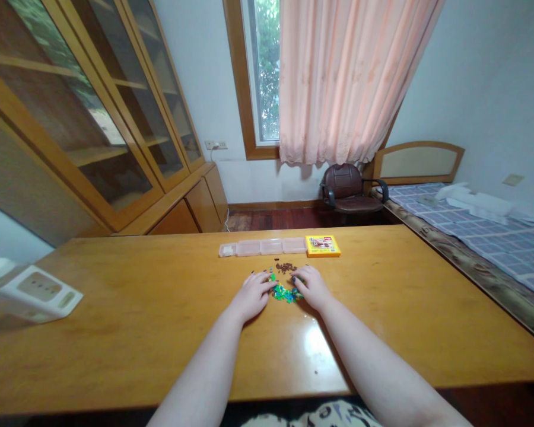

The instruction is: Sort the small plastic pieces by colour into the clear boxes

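In the head view, both forearms reach out across a glossy wooden tabletop and meet near its middle. The left hand lies palm down, its fingers loosely curved, the tips at the left edge of a small pile of green and blue pieces. The right hand mirrors it on the other side, its fingers bent over the right edge of the same pile. The pile sits between the two hands, touching both. The pieces are too small to show whether either hand pinches one, so I cannot tell if the fingers grip anything.

Just beyond the pile lies a smaller scatter of brown pieces, close to the right hand's fingertips. Farther back a clear compartment box lies lengthwise (four sections, as far as can be made out), and a yellow box sits at its right end. A white device rests at the far left edge, well apart from the hands.

Behind the tabletop stand a brown chair, a bed on the right, a pink curtain and a glass-fronted cabinet.
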Demonstrator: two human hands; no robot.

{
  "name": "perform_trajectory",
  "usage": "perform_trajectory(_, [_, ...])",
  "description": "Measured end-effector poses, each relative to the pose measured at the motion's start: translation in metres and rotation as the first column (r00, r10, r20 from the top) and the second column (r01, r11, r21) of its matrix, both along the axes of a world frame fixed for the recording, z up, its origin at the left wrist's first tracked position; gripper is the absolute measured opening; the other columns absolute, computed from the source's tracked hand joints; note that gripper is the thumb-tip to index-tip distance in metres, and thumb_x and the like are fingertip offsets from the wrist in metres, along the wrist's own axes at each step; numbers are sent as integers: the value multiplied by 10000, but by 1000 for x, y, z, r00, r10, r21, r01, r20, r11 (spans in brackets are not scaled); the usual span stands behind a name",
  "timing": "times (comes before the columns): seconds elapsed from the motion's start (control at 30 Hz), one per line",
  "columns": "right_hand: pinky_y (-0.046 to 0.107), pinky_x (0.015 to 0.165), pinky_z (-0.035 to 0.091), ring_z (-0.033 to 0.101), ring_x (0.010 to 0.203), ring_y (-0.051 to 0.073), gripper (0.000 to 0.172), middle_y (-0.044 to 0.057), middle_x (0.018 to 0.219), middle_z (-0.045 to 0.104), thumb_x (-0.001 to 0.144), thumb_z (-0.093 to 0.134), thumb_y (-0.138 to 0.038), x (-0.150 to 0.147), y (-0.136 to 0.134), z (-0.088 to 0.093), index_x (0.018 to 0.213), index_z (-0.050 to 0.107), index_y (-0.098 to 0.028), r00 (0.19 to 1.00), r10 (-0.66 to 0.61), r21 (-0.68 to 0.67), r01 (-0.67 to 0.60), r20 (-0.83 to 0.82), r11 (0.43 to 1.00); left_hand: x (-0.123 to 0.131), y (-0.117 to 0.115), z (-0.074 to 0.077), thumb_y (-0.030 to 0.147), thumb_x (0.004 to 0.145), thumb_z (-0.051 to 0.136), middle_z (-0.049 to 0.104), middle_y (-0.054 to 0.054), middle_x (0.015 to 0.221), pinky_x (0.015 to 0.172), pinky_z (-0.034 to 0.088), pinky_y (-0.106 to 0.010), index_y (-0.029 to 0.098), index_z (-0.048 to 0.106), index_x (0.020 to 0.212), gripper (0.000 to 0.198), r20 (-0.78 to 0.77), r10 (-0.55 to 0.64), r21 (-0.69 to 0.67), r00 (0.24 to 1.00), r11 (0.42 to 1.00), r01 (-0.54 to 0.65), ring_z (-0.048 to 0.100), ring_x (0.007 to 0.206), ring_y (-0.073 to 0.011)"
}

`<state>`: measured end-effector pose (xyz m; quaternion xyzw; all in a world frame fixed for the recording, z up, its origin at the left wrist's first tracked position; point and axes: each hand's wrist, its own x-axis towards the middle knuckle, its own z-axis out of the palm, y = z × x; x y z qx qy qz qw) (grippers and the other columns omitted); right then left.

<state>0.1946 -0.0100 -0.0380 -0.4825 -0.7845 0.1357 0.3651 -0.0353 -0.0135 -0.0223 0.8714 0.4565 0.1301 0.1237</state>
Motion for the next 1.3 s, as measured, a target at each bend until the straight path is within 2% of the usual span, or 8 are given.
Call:
perform_trajectory(0.13, [414, 1000, 312, 514, 1021, 211, 228, 61, 1033, 651, 845, 542, -285, -12, -11, 9, 1025, 669, -224, 970, 179, 45, -189, 166, 981, -4, 4, -4, 155, 818, 481, 534, -25, 1319, 1087, 267, -498, 331, 631, 1150, 405, -17, -4, 12, 1000, 1000, 4, 442, 1228, -226])
perform_trajectory(0.23, [470, 1056, 229, 446, 1133, 239, 271, 55, 1155, 609, 831, 570, -338, -17, -15, 10, 1077, 660, -269, 942, 221, 24, -234, 252, 972, -10, 8, -6, 130, 803, 496, 588, -21, 1247, 1069, 293, -494, 338, 669, 1082, 389, -13, 12, 33, 1000, 999, -12, 483, 1174, -219])
perform_trajectory(0.4, [478, 1073, 195, 437, 1147, 231, 233, 56, 1139, 615, 853, 537, -338, -15, -13, 6, 1012, 686, -255, 948, 166, -1, -173, 272, 985, -12, 7, -2, 125, 809, 493, 608, -15, 1210, 1063, 304, -469, 339, 706, 997, 355, 17, -18, 61, 1000, 998, 17, 502, 1147, -208])
perform_trajectory(0.67, [510, 1079, 175, 380, 1225, 267, 313, 61, 1250, 559, 820, 576, -364, -17, -15, 8, 1112, 651, -280, 937, 169, -42, -164, 305, 985, -9, 6, -3, 155, 816, 491, 583, -10, 1243, 1073, 282, -475, 352, 689, 1037, 356, -17, -30, 27, 999, 999, 30, 468, 1175, -218])
perform_trajectory(0.8, [492, 1090, 168, 422, 1182, 241, 225, 56, 1156, 607, 838, 553, -337, -16, -15, 9, 999, 689, -262, 950, 147, -8, -151, 275, 989, -11, 5, 1, 164, 811, 506, 617, -15, 1187, 1070, 284, -469, 325, 726, 938, 300, 15, 5, 53, 1000, 999, -5, 497, 1133, -216])
perform_trajectory(0.93, [498, 1089, 165, 382, 1221, 256, 269, 52, 1239, 562, 817, 576, -349, -16, -17, 9, 1060, 669, -279, 937, 186, -17, -189, 295, 982, -8, 2, 7, 157, 800, 523, 638, -5, 1139, 1091, 251, -451, 314, 738, 849, 271, 51, -64, 89, 997, 994, 59, 513, 1103, -193])
perform_trajectory(1.07, [532, 1085, 142, 340, 1258, 282, 357, 64, 1307, 515, 800, 597, -396, -18, -17, 7, 1139, 634, -290, 925, 189, -39, -187, 329, 982, -4, -1, 9, 138, 782, 528, 626, 1, 1166, 1082, 255, -465, 335, 730, 893, 303, 7, -115, 78, 993, 990, 114, 508, 1113, -198])
perform_trajectory(1.3, [502, 1094, 157, 424, 1179, 238, 206, 56, 1138, 611, 839, 561, -350, -16, -15, 7, 961, 694, -252, 953, 135, 16, -144, 271, 989, -6, 1, 6, 138, 785, 504, 600, -8, 1224, 1088, 253, -468, 335, 707, 995, 352, -22, -69, 36, 997, 997, 70, 482, 1165, -211])
